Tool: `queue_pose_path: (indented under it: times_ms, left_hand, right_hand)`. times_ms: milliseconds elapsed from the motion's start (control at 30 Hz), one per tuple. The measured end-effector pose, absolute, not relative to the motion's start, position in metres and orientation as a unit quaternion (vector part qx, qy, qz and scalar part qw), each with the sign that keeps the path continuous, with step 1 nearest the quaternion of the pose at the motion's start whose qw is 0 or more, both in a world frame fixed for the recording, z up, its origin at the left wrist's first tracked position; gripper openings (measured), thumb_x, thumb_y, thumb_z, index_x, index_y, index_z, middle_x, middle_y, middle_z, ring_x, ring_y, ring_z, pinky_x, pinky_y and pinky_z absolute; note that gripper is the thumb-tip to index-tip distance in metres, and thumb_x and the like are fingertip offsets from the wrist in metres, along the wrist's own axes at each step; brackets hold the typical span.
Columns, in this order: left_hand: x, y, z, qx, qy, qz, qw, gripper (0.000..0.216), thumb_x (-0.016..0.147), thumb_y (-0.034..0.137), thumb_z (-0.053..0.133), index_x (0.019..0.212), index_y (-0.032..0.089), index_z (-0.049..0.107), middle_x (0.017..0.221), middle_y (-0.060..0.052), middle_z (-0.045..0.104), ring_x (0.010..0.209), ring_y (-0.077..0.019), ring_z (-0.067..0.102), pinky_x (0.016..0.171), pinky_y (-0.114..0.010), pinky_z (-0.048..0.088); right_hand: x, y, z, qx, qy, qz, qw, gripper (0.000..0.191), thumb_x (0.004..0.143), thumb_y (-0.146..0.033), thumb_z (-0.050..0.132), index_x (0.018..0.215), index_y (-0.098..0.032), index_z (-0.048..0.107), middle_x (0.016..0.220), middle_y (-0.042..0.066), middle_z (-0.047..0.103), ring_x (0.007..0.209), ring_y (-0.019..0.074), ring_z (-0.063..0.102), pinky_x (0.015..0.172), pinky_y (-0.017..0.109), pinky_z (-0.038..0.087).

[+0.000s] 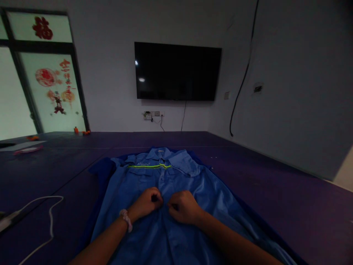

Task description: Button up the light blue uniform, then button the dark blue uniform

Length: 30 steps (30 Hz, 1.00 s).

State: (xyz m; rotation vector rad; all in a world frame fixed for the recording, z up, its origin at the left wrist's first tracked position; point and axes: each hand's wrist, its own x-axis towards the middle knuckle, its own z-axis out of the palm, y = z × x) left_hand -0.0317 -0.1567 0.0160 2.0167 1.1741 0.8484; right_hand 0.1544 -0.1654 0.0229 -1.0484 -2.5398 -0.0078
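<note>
A blue work shirt is spread out front side up, its collar pointing away from me. Across the chest runs a yellow-green stripe, with pale lettering above it. Darker blue cloth shows from under its edges. My left hand, a pale scrunchie on its wrist, is closed in a pinch at the left side of the front opening. Just across the placket, my right hand is closed the same way. The fingertips are partly hidden, and the pinched fabric barely shows.
The shirt lies on a wide dark purple surface. A white cable curls at the near left; flat items and a pink-edged object lie farther back. Ahead, a black television hangs on the wall. A dark cable dangles at right.
</note>
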Motion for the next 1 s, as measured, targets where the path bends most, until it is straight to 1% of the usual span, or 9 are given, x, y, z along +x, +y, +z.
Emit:
queue_pose_path:
  times_ms: [233, 400, 467, 567, 633, 800, 1000]
  left_hand:
    - [-0.0318, -0.1571, 0.0174, 0.759, 0.440, 0.336, 0.341, 0.004, 0.062, 0.012, 0.058, 0.062, 0.014, 0.061, 0.074, -0.001, 0.057, 0.072, -0.0125, 0.054, 0.069, -0.023, 0.041]
    - [-0.0326, -0.1542, 0.0140, 0.751, 0.444, 0.338, 0.352, 0.002, 0.062, 0.015, 0.059, 0.061, 0.014, 0.061, 0.075, -0.001, 0.057, 0.071, -0.0121, 0.053, 0.067, -0.023, 0.041]
    - [-0.0328, -0.1532, 0.0129, 0.750, 0.446, 0.335, 0.356, 0.003, 0.064, 0.016, 0.058, 0.064, 0.014, 0.060, 0.075, -0.001, 0.057, 0.071, -0.0121, 0.053, 0.067, -0.022, 0.041]
    - [-0.0323, -0.1536, 0.0127, 0.743, 0.455, 0.334, 0.359, 0.008, 0.067, 0.014, 0.055, 0.073, 0.014, 0.059, 0.075, -0.001, 0.058, 0.071, -0.0124, 0.053, 0.069, -0.023, 0.041]
    - [-0.0311, -0.1554, 0.0141, 0.744, 0.463, 0.333, 0.347, 0.012, 0.066, 0.011, 0.052, 0.076, 0.014, 0.059, 0.077, -0.001, 0.057, 0.074, -0.0128, 0.052, 0.070, -0.024, 0.041]
    - [-0.0270, -0.1604, 0.0193, 0.770, 0.467, 0.314, 0.300, 0.018, 0.063, 0.006, 0.049, 0.074, 0.016, 0.060, 0.085, -0.002, 0.053, 0.085, -0.0146, 0.049, 0.079, -0.025, 0.039]
    - [-0.0249, -0.1611, 0.0200, 0.774, 0.472, 0.298, 0.299, 0.016, 0.064, 0.005, 0.048, 0.071, 0.017, 0.056, 0.085, -0.002, 0.049, 0.089, -0.0148, 0.047, 0.084, -0.025, 0.036]
  right_hand:
    - [0.1551, -0.1625, 0.0204, -0.369, -0.909, 0.009, 0.196, 0.016, 0.068, -0.016, 0.049, 0.063, -0.018, 0.064, 0.064, 0.002, 0.066, 0.059, 0.0125, 0.057, 0.054, 0.021, 0.032]
    - [0.1545, -0.1656, 0.0216, -0.374, -0.906, 0.001, 0.199, 0.016, 0.068, -0.016, 0.048, 0.063, -0.018, 0.063, 0.065, 0.002, 0.067, 0.058, 0.0123, 0.057, 0.053, 0.021, 0.030]
    - [0.1540, -0.1673, 0.0232, -0.381, -0.904, -0.008, 0.195, 0.016, 0.069, -0.018, 0.048, 0.062, -0.018, 0.063, 0.066, 0.002, 0.067, 0.058, 0.0126, 0.057, 0.052, 0.022, 0.029]
    - [0.1535, -0.1693, 0.0260, -0.382, -0.904, -0.018, 0.188, 0.017, 0.069, -0.018, 0.048, 0.062, -0.018, 0.063, 0.065, 0.002, 0.067, 0.057, 0.0126, 0.057, 0.051, 0.023, 0.028]
    - [0.1535, -0.1699, 0.0278, -0.378, -0.906, -0.024, 0.187, 0.017, 0.069, -0.017, 0.048, 0.061, -0.018, 0.062, 0.065, 0.002, 0.067, 0.057, 0.0123, 0.057, 0.051, 0.023, 0.028]
    - [0.1538, -0.1682, 0.0275, -0.367, -0.912, -0.035, 0.183, 0.016, 0.069, -0.016, 0.049, 0.060, -0.018, 0.062, 0.064, 0.001, 0.067, 0.057, 0.0120, 0.057, 0.050, 0.023, 0.027]
    - [0.1538, -0.1630, 0.0204, -0.346, -0.918, -0.045, 0.189, 0.013, 0.067, -0.015, 0.050, 0.060, -0.017, 0.061, 0.062, 0.001, 0.066, 0.055, 0.0112, 0.056, 0.048, 0.023, 0.026]
